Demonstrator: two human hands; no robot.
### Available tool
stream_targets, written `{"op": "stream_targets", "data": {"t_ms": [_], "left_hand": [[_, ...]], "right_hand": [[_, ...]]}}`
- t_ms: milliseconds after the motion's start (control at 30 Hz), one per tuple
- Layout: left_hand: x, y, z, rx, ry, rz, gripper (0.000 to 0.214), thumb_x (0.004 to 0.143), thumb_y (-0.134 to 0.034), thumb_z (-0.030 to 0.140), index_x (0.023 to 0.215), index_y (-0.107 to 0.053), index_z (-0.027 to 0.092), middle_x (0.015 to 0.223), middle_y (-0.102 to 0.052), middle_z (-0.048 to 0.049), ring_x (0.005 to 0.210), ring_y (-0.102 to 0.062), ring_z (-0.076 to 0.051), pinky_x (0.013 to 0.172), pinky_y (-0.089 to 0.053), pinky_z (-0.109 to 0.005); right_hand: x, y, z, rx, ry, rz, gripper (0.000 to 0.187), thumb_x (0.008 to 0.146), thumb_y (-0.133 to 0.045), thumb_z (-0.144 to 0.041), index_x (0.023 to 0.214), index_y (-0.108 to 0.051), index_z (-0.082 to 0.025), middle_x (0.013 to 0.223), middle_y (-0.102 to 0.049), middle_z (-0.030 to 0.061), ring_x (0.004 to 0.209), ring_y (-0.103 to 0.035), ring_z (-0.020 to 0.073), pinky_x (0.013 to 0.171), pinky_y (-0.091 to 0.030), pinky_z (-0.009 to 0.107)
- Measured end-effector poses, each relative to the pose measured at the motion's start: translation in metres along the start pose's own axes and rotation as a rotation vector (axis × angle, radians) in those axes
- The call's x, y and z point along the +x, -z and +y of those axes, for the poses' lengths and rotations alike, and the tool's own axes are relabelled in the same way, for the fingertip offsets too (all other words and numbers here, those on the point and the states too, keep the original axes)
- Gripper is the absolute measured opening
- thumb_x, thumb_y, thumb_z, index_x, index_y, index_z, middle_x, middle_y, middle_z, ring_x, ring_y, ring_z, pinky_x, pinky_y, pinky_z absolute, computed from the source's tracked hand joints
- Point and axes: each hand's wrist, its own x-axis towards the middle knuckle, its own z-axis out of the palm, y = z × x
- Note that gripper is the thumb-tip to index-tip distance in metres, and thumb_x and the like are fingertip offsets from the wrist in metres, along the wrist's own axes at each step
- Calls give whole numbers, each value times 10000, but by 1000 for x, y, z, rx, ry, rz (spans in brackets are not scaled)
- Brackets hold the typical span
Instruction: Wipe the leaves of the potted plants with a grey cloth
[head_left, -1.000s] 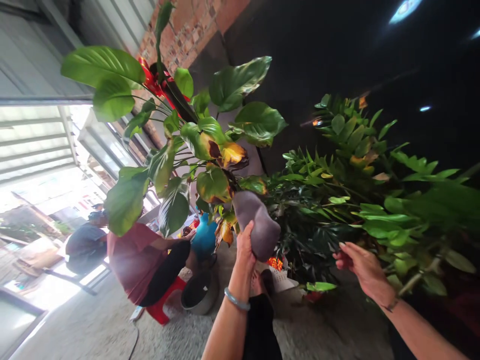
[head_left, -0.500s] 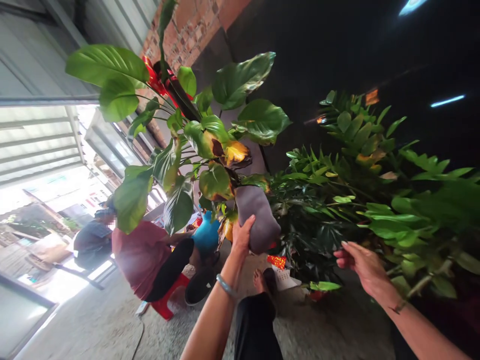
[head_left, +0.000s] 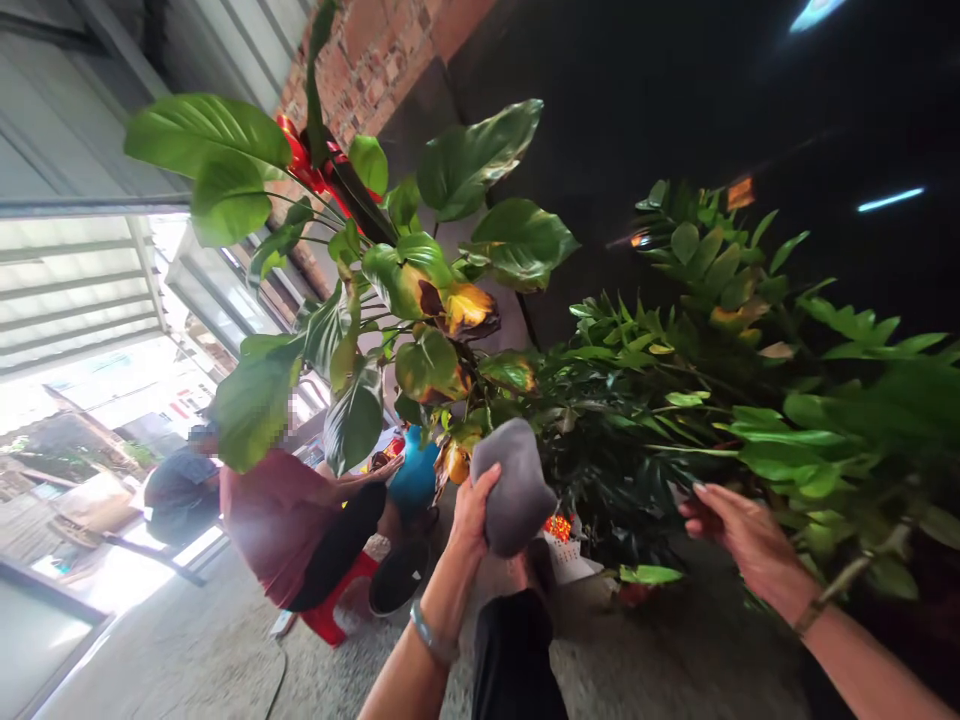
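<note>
Held both hands well apart. Gripped a grey pad (head_left: 516,490) in the left hand (head_left: 469,515), with the thumb over its near face and the other fingers hidden behind. Wore a pale bangle (head_left: 433,634) on that wrist. Had the pad near mid-view, below a yellow leaf (head_left: 466,306) and above a dark trouser leg (head_left: 517,655). Held the right hand (head_left: 750,545) beside the bushy plant (head_left: 787,458), with fingers curled inward and tips close together. Could not tell pinching there from mere nearness to the leaves.

Saw at far left, in glare, a person in dark blue (head_left: 178,497). Saw next a person in dull red (head_left: 274,525) on a red stool (head_left: 326,618), partly behind a broad leaf (head_left: 259,400), with one arm near a blue object (head_left: 415,475). Noted a red ribbon (head_left: 298,155) high on the big plant (head_left: 394,280), before a brick wall (head_left: 375,75). Found a dark tub (head_left: 396,588) on the grey floor (head_left: 217,640), just beside the stool. Made out a white sheet (head_left: 568,560) low between the hands, and a dark surface (head_left: 645,90) behind the bushy plant.
</note>
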Motion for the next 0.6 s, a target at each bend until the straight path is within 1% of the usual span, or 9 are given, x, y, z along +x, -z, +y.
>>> {"op": "stream_targets", "data": {"t_ms": [67, 133, 167, 233, 300, 367, 433, 533, 600], "left_hand": [[7, -19, 0, -21, -66, 33, 422, 474, -846, 376, 776, -690, 125, 614, -678, -21, 541, -583, -145, 544, -438, -256], [4, -31, -18, 25, 10, 18, 414, 453, -852, 385, 727, -688, 121, 574, -664, -19, 522, -569, -140, 535, -428, -255], [-1, -32, -31, 67, 91, -25, 414, 437, -857, 391, 701, -690, 119, 558, -661, -22, 515, -566, -141, 532, -428, -258], [-16, -26, -55, 158, 263, -185, 420, 415, -863, 400, 679, -708, 112, 554, -671, -36, 521, -578, -153, 543, -439, -267], [-33, -14, -63, 212, 359, -346, 433, 412, -868, 404, 694, -731, 105, 577, -689, -50, 539, -600, -166, 562, -456, -276], [-44, -5, -50, 187, 324, -406, 454, 426, -871, 399, 744, -747, 99, 622, -710, -62, 560, -620, -173, 577, -466, -275], [-44, -8, -21, 89, 218, -387, 486, 441, -873, 397, 805, -748, 101, 679, -727, -71, 583, -635, -178, 587, -474, -273], [-26, -33, 19, -94, 16, -308, 478, 465, -861, 436, 794, -724, 118, 698, -717, -52, 594, -625, -160, 591, -471, -259], [-12, -53, 24, -155, -56, -246, 465, 451, -857, 453, 743, -701, 126, 646, -684, -24, 559, -586, -134, 571, -450, -248]], "right_hand": [[-2, -3, 1, -1, 2, 9, 68, 518, -715, -217, 532, -649, -215, 445, -676, 3, 336, -538, 132, 343, -456, 223], [-4, -5, 1, -14, 3, 26, 66, 518, -707, -220, 527, -643, -215, 436, -668, 4, 330, -532, 130, 339, -446, 220], [-5, -5, 0, -28, 0, 28, 67, 523, -707, -224, 528, -640, -215, 436, -666, 6, 331, -535, 132, 341, -447, 223], [-5, -3, -1, -65, -16, 27, 70, 539, -704, -230, 529, -636, -217, 436, -663, 10, 334, -538, 141, 346, -455, 237], [-3, 0, -1, -84, -24, 32, 67, 554, -698, -227, 537, -634, -217, 432, -657, 10, 336, -538, 147, 349, -463, 249], [0, 3, 0, -71, -3, 22, 71, 561, -701, -218, 550, -631, -213, 436, -656, 8, 334, -534, 143, 348, -464, 246], [2, 4, 1, -43, 23, -2, 90, 566, -715, -215, 565, -625, -208, 448, -660, 7, 335, -536, 134, 346, -462, 234], [1, 1, 3, -20, -2, -11, 104, 575, -723, -197, 584, -620, -206, 453, -666, 8, 332, -541, 131, 339, -462, 224], [0, -2, 3, -14, -23, -5, 105, 582, -717, -172, 600, -619, -205, 451, -669, 7, 329, -542, 132, 335, -464, 221]]}}
